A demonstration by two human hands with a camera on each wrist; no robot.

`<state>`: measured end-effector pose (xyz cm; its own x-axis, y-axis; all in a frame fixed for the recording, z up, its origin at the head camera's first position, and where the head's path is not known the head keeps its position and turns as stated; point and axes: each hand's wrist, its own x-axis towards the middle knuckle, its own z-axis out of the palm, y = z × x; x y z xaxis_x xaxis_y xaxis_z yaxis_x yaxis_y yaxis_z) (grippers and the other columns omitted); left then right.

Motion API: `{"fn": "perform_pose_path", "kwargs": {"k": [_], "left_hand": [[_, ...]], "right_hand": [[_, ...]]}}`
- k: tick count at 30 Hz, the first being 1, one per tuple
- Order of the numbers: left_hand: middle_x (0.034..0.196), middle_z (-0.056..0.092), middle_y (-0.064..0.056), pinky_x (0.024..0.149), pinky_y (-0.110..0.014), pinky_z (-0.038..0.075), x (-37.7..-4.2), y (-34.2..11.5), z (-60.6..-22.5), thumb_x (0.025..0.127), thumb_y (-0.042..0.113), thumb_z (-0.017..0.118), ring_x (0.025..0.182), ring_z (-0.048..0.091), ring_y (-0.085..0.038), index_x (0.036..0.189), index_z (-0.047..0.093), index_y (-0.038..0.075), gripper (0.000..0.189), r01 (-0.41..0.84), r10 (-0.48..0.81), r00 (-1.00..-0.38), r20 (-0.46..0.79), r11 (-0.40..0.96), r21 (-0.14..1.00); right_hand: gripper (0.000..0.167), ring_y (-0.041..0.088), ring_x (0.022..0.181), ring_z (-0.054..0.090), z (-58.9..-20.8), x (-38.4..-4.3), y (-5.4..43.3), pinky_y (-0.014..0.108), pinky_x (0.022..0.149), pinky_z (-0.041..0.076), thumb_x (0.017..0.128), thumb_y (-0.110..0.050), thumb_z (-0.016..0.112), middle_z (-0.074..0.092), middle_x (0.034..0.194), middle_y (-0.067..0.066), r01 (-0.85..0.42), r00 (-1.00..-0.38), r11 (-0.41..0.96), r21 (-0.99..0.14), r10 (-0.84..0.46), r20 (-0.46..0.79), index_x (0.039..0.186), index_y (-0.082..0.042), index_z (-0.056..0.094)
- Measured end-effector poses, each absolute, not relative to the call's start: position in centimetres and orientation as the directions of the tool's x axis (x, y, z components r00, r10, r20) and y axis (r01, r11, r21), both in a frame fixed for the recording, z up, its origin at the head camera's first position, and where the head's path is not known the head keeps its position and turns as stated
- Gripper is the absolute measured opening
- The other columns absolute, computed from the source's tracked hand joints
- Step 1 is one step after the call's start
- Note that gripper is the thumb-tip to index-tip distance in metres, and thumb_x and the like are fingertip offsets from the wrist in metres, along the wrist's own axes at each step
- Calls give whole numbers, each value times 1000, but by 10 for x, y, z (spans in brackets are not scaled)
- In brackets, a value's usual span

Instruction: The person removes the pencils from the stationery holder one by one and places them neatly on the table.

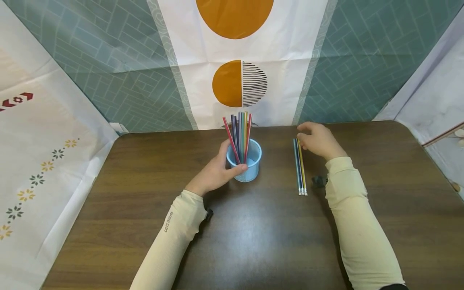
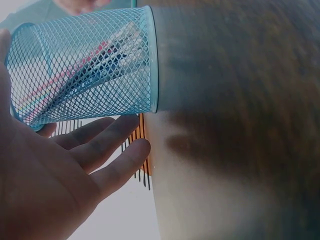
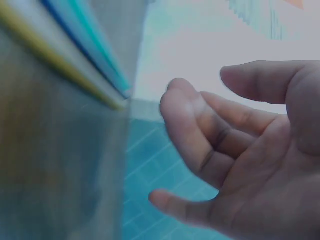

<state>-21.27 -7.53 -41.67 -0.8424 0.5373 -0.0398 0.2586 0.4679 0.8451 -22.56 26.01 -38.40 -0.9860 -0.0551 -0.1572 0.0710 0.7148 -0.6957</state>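
Observation:
A light-blue mesh pencil cup [image 1: 254,164] stands upright on the table, with several colored pencils [image 1: 242,131] leaning in it. My left hand [image 1: 218,168] holds the cup near its rim, thumb across the near side and index finger behind. In the left wrist view, the other fingers [image 2: 107,142] spread beside the mesh wall [image 2: 75,75]. To the right, a few pencils [image 1: 300,167] lie side by side, metal-banded ends toward me. My right hand [image 1: 316,140] hovers by their far ends, holding nothing; thumb and fingertips stand apart in the right wrist view.
The brown wooden table [image 1: 239,237] has its back edge against a patterned cloth [image 1: 286,88]. A white cloth [image 1: 47,161] hangs along the left side. A dark wrist-worn device [image 1: 319,181] sits under my right cuff.

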Motion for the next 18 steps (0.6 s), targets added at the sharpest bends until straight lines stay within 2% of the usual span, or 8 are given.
{"fn": "perform_pose_path", "kwargs": {"k": [4,7,14,18], "left_hand": [[146,44,-7,106,-51,41,-213,-76,-417,90,58,70,127,49,-27,157,7,38,95,260,542,-840,-40,466,846],[146,44,-7,106,-51,41,-213,-76,-417,90,58,70,126,50,-27,157,7,38,94,266,543,-839,-31,461,847],[144,45,-7,106,-51,41,-213,-75,-417,90,56,70,125,50,-27,157,8,37,93,277,542,-840,-19,458,845],[144,46,-7,106,-50,41,-213,-75,-417,90,56,70,125,50,-26,157,8,38,93,276,544,-839,-17,453,848]], "right_hand": [[40,40,111,61,-371,-219,248,58,94,47,106,-19,51,60,128,24,-11,-996,683,-731,-73,-54,143,-3,52],[38,39,115,57,-362,-214,237,58,96,46,105,-19,53,60,130,23,-54,-997,666,-744,-77,3,141,-6,55],[34,34,104,62,-349,-208,214,52,87,49,104,-16,55,65,120,20,-126,-992,631,-765,-89,90,136,-8,60],[34,34,106,63,-351,-210,201,51,87,50,103,-14,55,66,121,19,-166,-986,625,-763,-121,115,135,-6,61]]}}
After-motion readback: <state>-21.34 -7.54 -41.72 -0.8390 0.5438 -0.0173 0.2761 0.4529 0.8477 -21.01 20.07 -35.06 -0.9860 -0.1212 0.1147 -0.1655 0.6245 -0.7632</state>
